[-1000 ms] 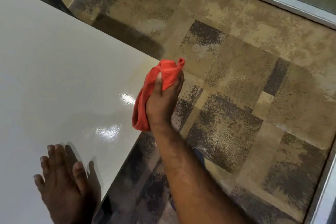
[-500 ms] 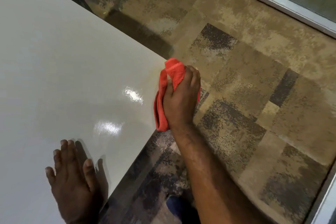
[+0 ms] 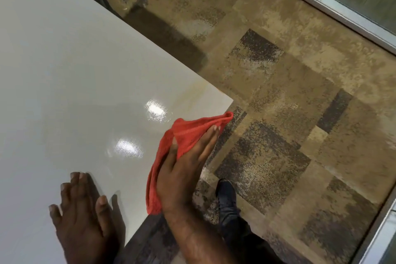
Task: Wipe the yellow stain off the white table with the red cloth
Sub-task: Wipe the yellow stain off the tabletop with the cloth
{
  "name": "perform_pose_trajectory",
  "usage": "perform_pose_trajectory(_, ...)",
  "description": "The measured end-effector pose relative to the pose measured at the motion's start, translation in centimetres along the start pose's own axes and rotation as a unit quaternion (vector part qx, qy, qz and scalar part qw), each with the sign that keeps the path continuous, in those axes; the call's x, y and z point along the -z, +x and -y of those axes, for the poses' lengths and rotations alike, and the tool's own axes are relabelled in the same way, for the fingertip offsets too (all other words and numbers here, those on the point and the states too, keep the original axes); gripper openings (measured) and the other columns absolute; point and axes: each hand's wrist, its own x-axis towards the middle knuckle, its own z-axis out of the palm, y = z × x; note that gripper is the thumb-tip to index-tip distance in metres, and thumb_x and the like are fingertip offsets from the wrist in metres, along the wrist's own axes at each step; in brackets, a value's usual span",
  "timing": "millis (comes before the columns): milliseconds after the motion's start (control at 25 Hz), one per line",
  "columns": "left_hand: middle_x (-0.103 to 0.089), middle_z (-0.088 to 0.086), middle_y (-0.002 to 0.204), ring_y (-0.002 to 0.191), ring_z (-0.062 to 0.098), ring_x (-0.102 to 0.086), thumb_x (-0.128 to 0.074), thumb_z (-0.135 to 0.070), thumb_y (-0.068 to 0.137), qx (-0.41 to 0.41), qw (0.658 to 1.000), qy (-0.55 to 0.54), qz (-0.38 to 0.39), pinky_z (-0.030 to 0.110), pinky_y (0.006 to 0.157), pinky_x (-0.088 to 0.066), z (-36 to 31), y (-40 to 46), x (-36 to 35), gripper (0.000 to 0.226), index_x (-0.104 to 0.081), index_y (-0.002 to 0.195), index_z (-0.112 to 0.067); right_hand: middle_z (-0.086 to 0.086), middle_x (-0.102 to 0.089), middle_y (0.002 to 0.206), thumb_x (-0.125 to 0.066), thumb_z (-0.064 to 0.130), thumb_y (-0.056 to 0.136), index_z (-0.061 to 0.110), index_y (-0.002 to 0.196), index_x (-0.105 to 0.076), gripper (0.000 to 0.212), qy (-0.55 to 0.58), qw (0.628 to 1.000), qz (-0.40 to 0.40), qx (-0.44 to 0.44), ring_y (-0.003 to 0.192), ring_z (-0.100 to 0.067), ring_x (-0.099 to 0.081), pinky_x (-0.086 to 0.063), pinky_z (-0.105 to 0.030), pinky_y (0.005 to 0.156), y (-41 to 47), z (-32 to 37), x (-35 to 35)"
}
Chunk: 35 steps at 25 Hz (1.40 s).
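Head view. Your right hand (image 3: 184,169) lies over the red cloth (image 3: 171,156) at the near-right edge of the white tabletop (image 3: 64,92), close to its corner. The fingers (image 3: 209,141) are extended and held together, flattened on the fabric, with the thumb (image 3: 172,152) pressed into a fold, so the cloth is pinned beneath the palm. One end of the cloth projects past the fingertips and over the table edge toward the carpet (image 3: 289,113); the other end hangs below the wrist along the edge. Your left hand (image 3: 83,210) rests palm-down on the tabletop, near its front edge, fingers slightly spread and holding nothing. A faint yellowish streak (image 3: 192,92), the yellow stain, lies on the glossy surface just inside the corner, beyond the cloth and apart from it; two bright light reflections sit between the streak and your left hand. A dark shoe (image 3: 226,193) stands on the patterned carpet just right of your right forearm.
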Motion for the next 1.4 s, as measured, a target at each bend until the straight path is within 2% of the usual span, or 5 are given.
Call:
perform_pose_trajectory(240, -0.039, 0.019, 0.153, 0.142, 0.041, -0.031, -0.031, -0.032, 0.096, 0.004, 1.0, -0.003, 0.002, 0.054, 0.113, -0.017, -0.6, 0.0, 0.4, 0.058, -0.038, 0.147, -0.004, -0.021, -0.03, 0.152, -0.053, 0.035, 0.097, -0.002, 0.147, -0.028, 0.066, 0.014, 1.0, -0.02, -0.004, 0.14, -0.036, -0.034, -0.037, -0.052, 0.11, 9.0, 1.5, 2.4)
perform_pose_trajectory(440, -0.037, 0.02, 0.154, 0.143, 0.042, -0.028, -0.023, -0.037, 0.097, 0.014, 0.999, -0.02, 0.021, 0.057, 0.113, -0.015, -1.1, 0.1, 0.9, 0.063, -0.038, 0.146, -0.001, -0.02, -0.058, 0.126, -0.042, 0.041, 0.1, -0.002, 0.121, -0.054, 0.049, -0.274, 0.956, 0.021, 0.105, 0.122, -0.036, -0.048, -0.031, -0.048, 0.112, 12.2, 2.5, 3.8)
perform_pose_trajectory(720, -0.036, 0.019, 0.155, 0.144, 0.04, -0.027, -0.024, -0.037, 0.096, 0.023, 0.999, -0.025, 0.023, 0.054, 0.115, -0.013, -1.4, 0.2, 1.2, 0.063, -0.039, 0.147, -0.003, -0.017, -0.024, 0.16, -0.022, 0.05, 0.1, 0.001, 0.152, -0.019, 0.071, -0.404, 0.883, 0.126, 0.204, 0.149, -0.028, -0.015, -0.001, -0.044, 0.123, 11.4, 6.0, -0.6)
perform_pose_trajectory(1080, -0.036, 0.022, 0.153, 0.143, 0.043, -0.029, -0.026, -0.035, 0.096, 0.025, 0.999, -0.035, 0.009, 0.059, 0.113, -0.016, -1.5, 0.1, 1.6, 0.062, -0.039, 0.146, 0.0, -0.019, 0.004, 0.164, -0.002, 0.046, 0.1, -0.003, 0.153, 0.0, 0.072, -0.431, 0.799, 0.252, 0.335, 0.151, -0.03, 0.01, 0.002, -0.044, 0.123, -1.7, 2.8, -0.8)
perform_pose_trajectory(1400, -0.031, 0.016, 0.157, 0.146, 0.038, -0.024, -0.023, -0.037, 0.098, 0.027, 0.998, -0.053, 0.03, 0.055, 0.116, -0.012, -1.6, 0.0, 1.7, 0.063, -0.034, 0.15, -0.003, -0.017, 0.007, 0.163, 0.001, 0.055, 0.098, 0.002, 0.154, 0.0, 0.078, -0.452, 0.855, 0.154, 0.202, 0.151, -0.03, 0.011, 0.008, -0.044, 0.121, 1.9, 1.9, 1.7)
